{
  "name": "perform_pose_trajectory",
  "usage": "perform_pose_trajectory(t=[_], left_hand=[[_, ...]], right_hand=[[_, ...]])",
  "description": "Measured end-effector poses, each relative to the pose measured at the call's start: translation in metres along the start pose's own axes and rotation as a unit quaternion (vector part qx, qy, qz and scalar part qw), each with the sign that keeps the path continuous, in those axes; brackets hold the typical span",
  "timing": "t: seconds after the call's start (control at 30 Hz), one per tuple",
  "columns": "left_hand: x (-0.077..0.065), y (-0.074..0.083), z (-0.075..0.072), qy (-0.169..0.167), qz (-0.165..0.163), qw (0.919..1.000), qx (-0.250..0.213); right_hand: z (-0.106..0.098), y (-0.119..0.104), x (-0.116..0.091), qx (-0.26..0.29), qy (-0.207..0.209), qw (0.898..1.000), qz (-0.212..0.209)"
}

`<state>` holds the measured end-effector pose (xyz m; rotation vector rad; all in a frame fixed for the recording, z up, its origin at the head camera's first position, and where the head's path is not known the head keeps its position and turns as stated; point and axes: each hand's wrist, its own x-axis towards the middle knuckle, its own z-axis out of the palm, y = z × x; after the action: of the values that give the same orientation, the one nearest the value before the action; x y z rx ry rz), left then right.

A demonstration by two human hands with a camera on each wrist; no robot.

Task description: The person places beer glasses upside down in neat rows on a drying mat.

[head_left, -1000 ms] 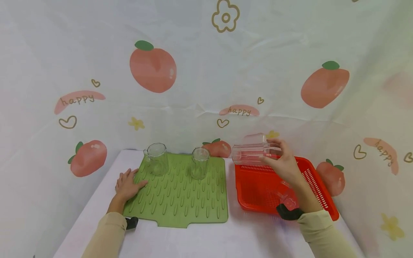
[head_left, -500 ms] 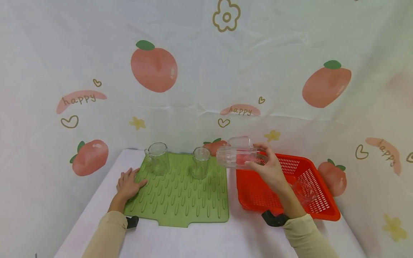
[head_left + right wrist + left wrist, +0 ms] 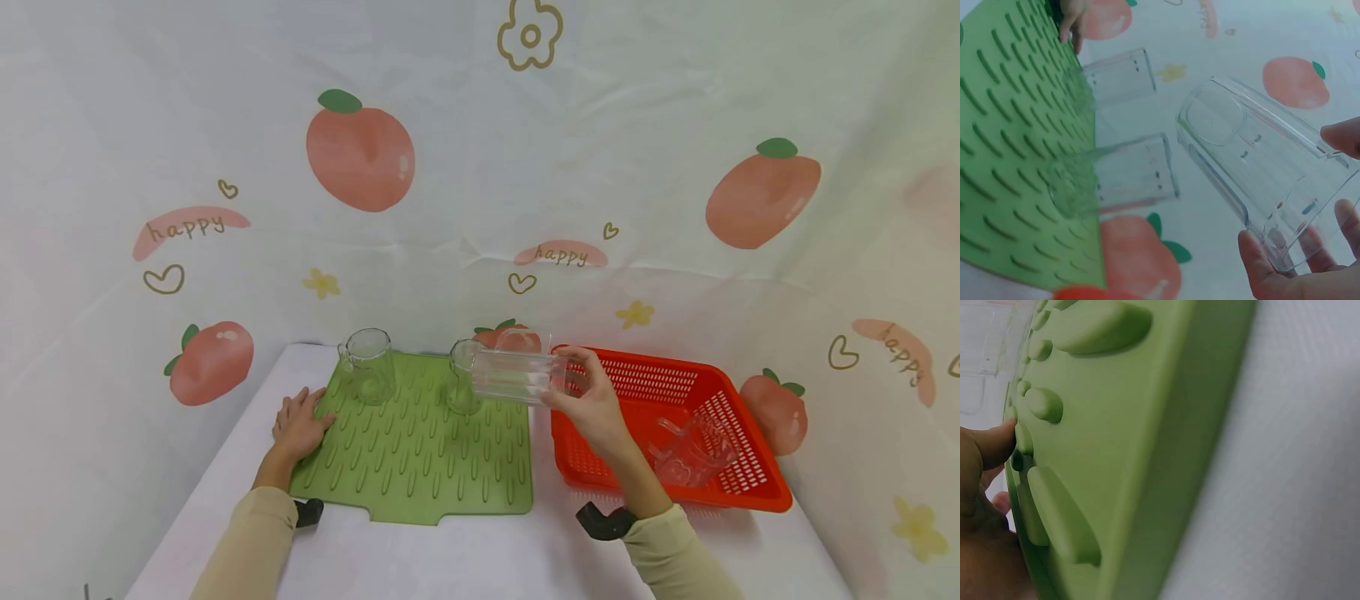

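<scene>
My right hand [image 3: 596, 412] grips a clear mug [image 3: 513, 377] by one end. The mug lies sideways in the air, handle up, overlapping the mat's back right corner in the head view. In the right wrist view, fingers and thumb curl round the mug [image 3: 1260, 150]. My left hand [image 3: 302, 425] rests on the left edge of the green drying mat [image 3: 408, 454], its thumb on the ridged top. Two more clear mugs stand on the mat: one at the back left [image 3: 371, 367], the other mug [image 3: 462, 396] partly behind the held one.
A red perforated basket [image 3: 656, 379] stands right of the mat. Inside its right part lies another clear mug [image 3: 693, 454], handle to the left. A white printed curtain [image 3: 450, 167] rises behind the table.
My right hand has carried the mug left from above the basket toward the mat, uncovering the mug in the basket. The left hand stays on the mat's edge.
</scene>
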<state>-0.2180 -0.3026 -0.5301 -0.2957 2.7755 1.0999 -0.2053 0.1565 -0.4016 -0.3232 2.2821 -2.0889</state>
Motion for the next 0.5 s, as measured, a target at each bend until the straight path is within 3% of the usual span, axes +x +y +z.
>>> perform_pose_trajectory(t=[0.5], left_hand=[[-0.002,0.002,-0.001,0.005,0.003,1.0,-0.001]], right_hand=[[0.045,0.021,0.0,0.011,-0.029,0.999,-0.022]])
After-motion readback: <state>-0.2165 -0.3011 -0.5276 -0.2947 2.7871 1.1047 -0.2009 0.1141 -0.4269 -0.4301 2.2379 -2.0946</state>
